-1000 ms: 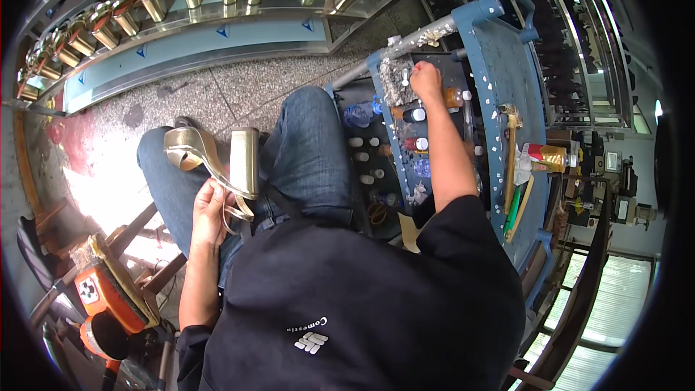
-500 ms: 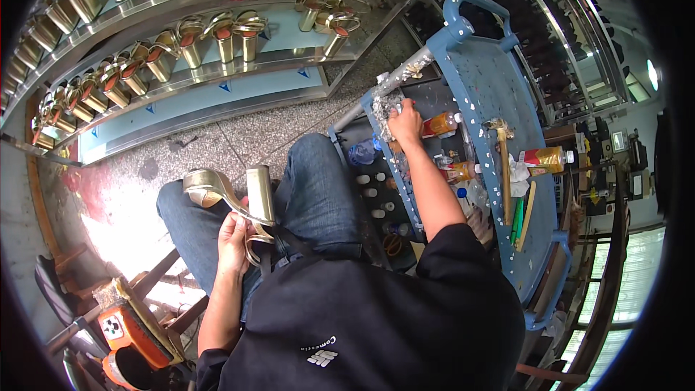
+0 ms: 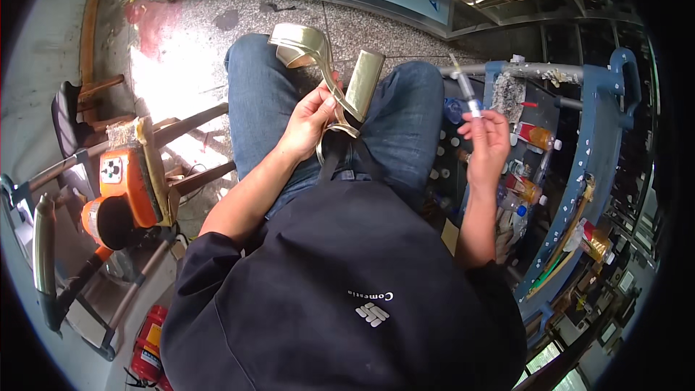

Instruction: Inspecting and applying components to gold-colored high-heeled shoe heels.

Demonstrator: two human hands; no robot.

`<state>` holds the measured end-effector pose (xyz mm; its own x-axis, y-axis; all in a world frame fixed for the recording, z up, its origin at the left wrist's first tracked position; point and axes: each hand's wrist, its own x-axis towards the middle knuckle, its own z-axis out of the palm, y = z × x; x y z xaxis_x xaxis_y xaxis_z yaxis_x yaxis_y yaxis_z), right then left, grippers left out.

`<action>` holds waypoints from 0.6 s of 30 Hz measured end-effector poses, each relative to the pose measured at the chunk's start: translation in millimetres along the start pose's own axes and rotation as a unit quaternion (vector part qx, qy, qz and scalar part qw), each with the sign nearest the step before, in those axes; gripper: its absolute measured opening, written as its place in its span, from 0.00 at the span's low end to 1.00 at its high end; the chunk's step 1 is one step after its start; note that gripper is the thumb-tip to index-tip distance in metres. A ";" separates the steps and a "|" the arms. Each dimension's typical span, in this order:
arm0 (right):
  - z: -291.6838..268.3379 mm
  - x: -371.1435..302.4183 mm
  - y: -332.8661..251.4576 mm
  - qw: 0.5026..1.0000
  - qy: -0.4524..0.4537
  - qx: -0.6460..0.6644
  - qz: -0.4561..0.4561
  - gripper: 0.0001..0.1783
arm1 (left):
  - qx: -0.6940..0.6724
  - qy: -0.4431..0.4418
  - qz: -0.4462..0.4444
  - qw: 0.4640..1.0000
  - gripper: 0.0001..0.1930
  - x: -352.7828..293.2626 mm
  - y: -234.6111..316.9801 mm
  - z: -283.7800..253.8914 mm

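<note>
Head view: a gold block-heeled sandal is held above the lap, in front of and slightly right of the left hand. It is pinched at the narrow sole between thumb and fingers, hand closed on it – so the heel and front strap are left uncovered, presumably to keep them unsmudged. The back strap hangs on the near side of the grip.

A slim syringe-like tool is gripped at its near end by the right hand, thumb and finger shut on it, other fingers loosely curled; its thin tip is pointed away, clear of the sandal, likely so that nothing is touched. Its exact kind cannot be told.

Just right of that hand, amber bottles are stood on the blue cart – within easy reach, it seems. Far left of the left hand, an orange device is seen.
</note>
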<state>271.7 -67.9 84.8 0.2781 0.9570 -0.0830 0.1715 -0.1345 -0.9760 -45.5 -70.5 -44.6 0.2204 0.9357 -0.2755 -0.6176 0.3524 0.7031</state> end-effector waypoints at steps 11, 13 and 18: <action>101.5 -62.3 -1.0 0.970 -0.242 -0.031 0.004 0.10 | 0.032 -0.018 0.064 0.997 0.08 -11.0 6.7 -16.8; 103.3 -63.9 0.4 0.969 -0.244 -0.032 0.003 0.10 | 0.042 -0.014 0.075 0.996 0.08 -12.4 5.9 -17.2; 105.4 -67.1 1.4 0.971 -0.237 -0.035 -0.006 0.09 | 0.059 -0.007 0.084 0.995 0.09 -15.0 7.3 -18.2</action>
<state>153.6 -105.2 67.8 -0.1872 0.9673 -0.1714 0.2398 -0.1242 -0.9629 -67.0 -82.2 -47.4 0.1321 0.9814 -0.1393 -0.5545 0.1896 0.8103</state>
